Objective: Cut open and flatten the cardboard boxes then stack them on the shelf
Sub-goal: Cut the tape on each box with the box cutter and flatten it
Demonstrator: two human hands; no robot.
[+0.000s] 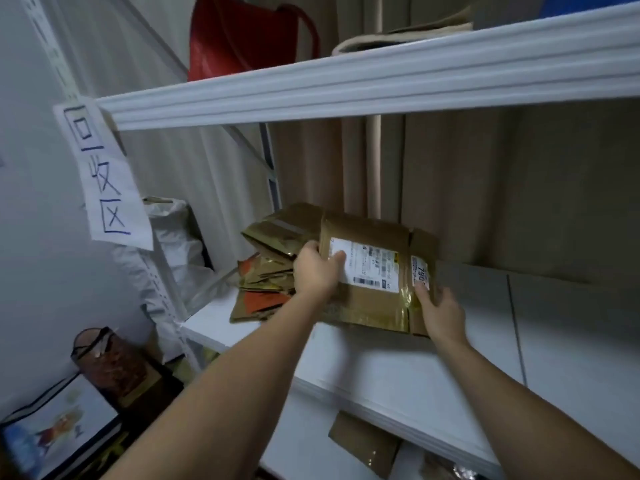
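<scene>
A flattened brown cardboard box (374, 292) with a white shipping label and shiny tape lies on the white shelf (398, 368), partly over a pile of other flattened boxes (263, 292). My left hand (317, 270) grips its left edge, thumb on the label. My right hand (440, 311) holds its right near corner, fingers on top by a small numbered sticker. More flattened cardboard (287, 226) sticks up behind the pile.
A white shelf beam (346, 88) runs overhead, with a red bag (242, 32) above it. A handwritten paper sign (104, 174) hangs on the left post. White plastic bags (180, 251) sit left of the pile. Cardboard (367, 445) lies on the lower shelf.
</scene>
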